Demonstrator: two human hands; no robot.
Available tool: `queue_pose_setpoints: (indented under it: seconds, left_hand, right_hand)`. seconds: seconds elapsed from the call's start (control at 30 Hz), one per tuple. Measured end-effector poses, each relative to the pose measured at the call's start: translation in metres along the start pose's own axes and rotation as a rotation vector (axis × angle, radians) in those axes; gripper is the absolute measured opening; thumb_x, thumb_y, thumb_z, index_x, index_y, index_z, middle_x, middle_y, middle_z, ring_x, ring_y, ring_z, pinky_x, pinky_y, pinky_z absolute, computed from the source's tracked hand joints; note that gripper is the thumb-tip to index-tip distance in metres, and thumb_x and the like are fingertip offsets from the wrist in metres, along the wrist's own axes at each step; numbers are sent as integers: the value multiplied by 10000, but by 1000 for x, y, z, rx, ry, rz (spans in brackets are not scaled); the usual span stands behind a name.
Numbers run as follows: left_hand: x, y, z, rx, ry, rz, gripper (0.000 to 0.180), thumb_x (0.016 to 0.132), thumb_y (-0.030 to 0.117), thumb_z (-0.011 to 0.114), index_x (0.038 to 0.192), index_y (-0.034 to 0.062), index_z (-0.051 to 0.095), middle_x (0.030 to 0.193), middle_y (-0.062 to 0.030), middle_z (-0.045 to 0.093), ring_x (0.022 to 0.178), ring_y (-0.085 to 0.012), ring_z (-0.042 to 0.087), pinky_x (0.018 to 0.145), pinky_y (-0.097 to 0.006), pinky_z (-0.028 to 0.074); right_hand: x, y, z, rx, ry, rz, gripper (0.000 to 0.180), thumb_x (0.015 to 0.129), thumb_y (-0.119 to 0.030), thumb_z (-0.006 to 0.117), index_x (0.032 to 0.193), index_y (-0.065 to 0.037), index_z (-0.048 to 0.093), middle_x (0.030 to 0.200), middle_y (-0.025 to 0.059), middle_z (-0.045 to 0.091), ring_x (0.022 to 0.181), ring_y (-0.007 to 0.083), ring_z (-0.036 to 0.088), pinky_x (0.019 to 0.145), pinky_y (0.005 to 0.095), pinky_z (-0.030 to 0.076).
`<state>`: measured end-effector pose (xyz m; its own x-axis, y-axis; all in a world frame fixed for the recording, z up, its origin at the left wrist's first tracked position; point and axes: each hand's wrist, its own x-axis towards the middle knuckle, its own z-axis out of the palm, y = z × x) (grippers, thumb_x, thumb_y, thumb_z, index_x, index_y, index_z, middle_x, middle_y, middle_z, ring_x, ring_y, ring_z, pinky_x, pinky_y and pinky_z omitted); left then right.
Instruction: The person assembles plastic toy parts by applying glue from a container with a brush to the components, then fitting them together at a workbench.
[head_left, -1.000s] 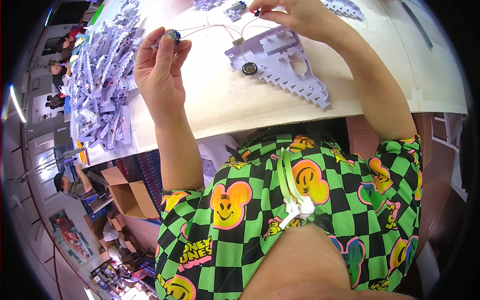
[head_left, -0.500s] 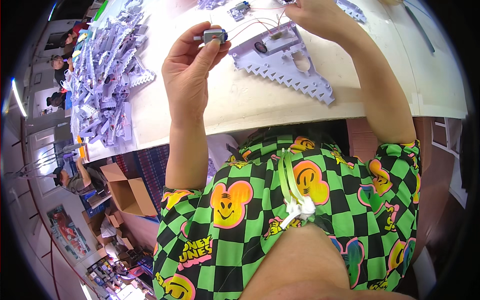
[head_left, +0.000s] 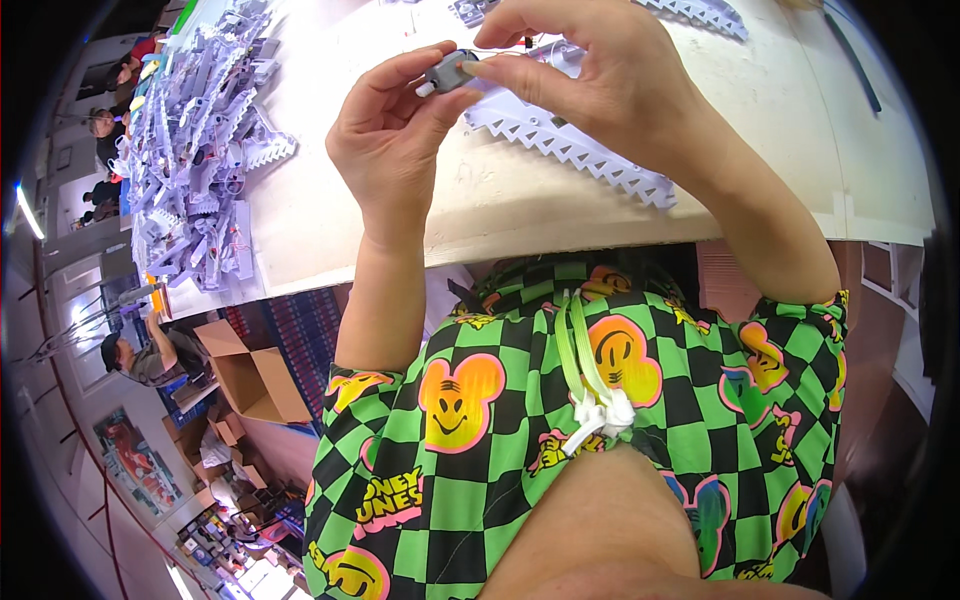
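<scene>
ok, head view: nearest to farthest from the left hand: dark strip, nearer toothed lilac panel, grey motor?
1. Grey motor: in the left hand
2. Nearer toothed lilac panel: right, on the table
3. Dark strip: far right, same table

Small grey motor [head_left: 450, 72], one: held in the left hand [head_left: 392, 140]; its right end appears to be touched by the right hand [head_left: 620, 95], though the contact is partly hidden. Saw-edged lavender panel [head_left: 570, 150], one: laid on the tabletop [head_left: 500, 225], partly covered by the right hand. Pale purple parts [head_left: 200, 165], many: heaped at left. Dark strip [head_left: 852, 62], one: placed at right. Open cardboard box [head_left: 270, 385]: set below the heap.
</scene>
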<state>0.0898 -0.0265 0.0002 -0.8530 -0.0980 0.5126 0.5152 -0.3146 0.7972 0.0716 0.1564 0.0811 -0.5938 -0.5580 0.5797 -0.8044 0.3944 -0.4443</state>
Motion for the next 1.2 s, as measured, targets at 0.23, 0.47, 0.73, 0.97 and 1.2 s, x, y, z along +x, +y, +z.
queue_pose_setpoints:
  seconds: [0.23,0.47,0.73,0.97,1.2]
  left_hand:
    - [-4,-4,6,139,-33,160,304,768,-160,688,1053,-92,608,1094,-197,655,975,-221,672,889,-319,585]
    - [-1,-5,0,64,-10,84,308,776,-148,688,1068,-86,609,1089,-210,662,963,-218,675,862,-302,589]
    - [-1,-3,-5,-133,24,-106,312,778,-140,689,1075,-81,611,1087,-202,670,956,-197,673,842,-276,582]
    - [-2,1,2,101,-38,-1,308,784,-134,693,1077,-81,613,1096,-204,668,950,-196,676,845,-270,580]
    - [0,-6,2,244,-29,47,304,778,-113,715,1067,-79,628,1087,-181,675,945,-172,673,844,-262,577]
  right_hand:
    - [-2,17,10,179,13,110,176,806,-157,709,859,7,672,774,135,673,705,245,640,648,335,495]
    - [-1,13,4,336,-54,189,174,854,-109,658,941,34,702,777,128,697,703,155,643,633,275,499]
    - [9,18,-11,390,-264,397,229,894,-148,650,1023,38,685,918,139,699,827,184,646,726,297,505]
    - [5,36,-6,128,-285,194,159,860,-125,656,947,8,661,893,129,676,802,237,638,703,342,495]
    - [6,25,-19,363,-310,389,189,862,-104,592,997,22,638,806,104,670,733,143,626,665,284,493]
